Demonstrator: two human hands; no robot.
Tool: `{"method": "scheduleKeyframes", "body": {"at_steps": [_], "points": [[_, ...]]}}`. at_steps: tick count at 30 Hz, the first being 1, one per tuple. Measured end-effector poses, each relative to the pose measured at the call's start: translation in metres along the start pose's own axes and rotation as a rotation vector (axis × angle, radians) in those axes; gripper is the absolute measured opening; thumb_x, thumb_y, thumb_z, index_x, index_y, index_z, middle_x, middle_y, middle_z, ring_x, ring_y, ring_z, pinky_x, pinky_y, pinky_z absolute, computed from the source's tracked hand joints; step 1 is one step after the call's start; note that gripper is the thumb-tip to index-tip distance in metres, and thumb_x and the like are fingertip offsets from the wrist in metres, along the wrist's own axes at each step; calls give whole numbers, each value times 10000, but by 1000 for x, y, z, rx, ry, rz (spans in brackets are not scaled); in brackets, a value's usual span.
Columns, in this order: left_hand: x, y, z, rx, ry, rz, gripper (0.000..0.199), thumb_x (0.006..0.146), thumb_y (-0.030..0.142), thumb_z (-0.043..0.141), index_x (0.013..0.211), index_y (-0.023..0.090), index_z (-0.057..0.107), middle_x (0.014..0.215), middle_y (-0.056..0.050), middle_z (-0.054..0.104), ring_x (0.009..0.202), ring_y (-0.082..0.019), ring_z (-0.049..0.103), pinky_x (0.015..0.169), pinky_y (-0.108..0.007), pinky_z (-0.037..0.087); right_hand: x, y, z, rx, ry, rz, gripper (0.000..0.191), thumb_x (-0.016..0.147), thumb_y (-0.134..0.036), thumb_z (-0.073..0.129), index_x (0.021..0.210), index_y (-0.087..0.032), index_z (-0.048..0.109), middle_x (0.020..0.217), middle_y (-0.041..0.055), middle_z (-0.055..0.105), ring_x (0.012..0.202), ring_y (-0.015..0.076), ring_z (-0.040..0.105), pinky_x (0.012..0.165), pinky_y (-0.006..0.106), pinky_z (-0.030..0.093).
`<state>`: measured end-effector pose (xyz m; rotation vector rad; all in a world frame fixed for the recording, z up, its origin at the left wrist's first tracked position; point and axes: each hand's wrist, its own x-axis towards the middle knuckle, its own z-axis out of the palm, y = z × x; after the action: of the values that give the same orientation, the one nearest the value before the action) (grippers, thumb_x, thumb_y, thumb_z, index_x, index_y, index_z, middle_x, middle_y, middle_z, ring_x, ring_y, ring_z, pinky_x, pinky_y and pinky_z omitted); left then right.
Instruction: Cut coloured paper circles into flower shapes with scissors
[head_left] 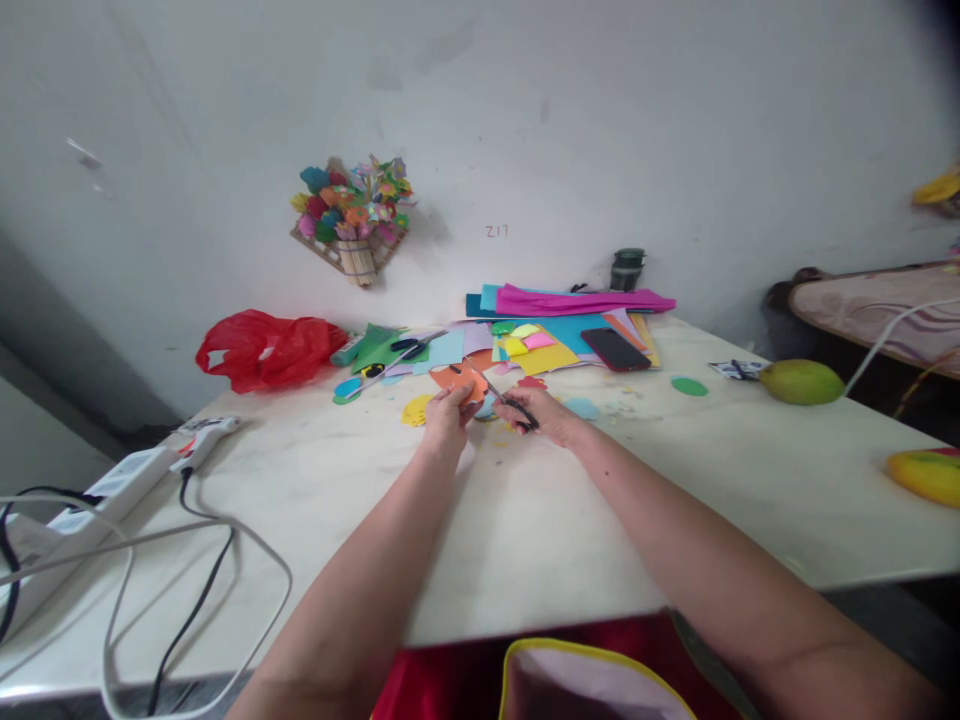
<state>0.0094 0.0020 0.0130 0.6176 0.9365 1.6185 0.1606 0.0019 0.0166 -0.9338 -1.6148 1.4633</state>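
Near the middle of the table, my left hand (448, 415) pinches a piece of orange paper (471, 384) between thumb and fingers. A pair of scissors (519, 412) with black handles is gripped in my right hand (547, 416). Its blades point up and left to the paper's right edge; whether they touch it I cannot tell. Just left of my left hand lie yellow paper cut-outs (415, 410). Light blue paper circles (582, 408) and a red paper shape (532, 383) lie around my right hand, among small scraps.
Coloured paper sheets (559, 335), a phone (615, 349) and a second pair of scissors (411, 346) lie toward the wall. A red plastic bag (266, 350) sits back left. Power strips and cables (142, 475) run along the left edge. Mangoes (802, 382) lie at right.
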Motion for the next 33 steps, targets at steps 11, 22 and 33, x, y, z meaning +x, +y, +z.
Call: {"method": "scheduleKeyframes", "body": {"at_steps": [11, 22, 33], "points": [[-2, 1, 2, 36, -7, 38, 158, 575, 136, 711, 660, 121, 580, 634, -31, 626, 617, -147, 624, 635, -282, 520, 4, 8, -15, -85, -74, -50, 335, 637, -399, 688, 810, -128, 594, 564, -52, 480, 434, 48, 408, 399, 188, 313], [1, 5, -2, 97, -67, 70, 179, 541, 155, 730, 661, 106, 606, 692, -77, 656, 663, -182, 631, 651, -325, 521, 6, 7, -19, -69, -89, -11, 280, 640, -339, 688, 802, -127, 603, 519, -50, 481, 429, 58, 414, 397, 190, 331], [-2, 4, 0, 51, -61, 68, 194, 531, 157, 737, 654, 105, 596, 606, -34, 610, 599, -151, 607, 648, -314, 518, 12, 10, -19, 76, -75, 48, 239, 655, -305, 627, 804, -120, 608, 500, -34, 494, 424, 76, 426, 374, 201, 309]]}}
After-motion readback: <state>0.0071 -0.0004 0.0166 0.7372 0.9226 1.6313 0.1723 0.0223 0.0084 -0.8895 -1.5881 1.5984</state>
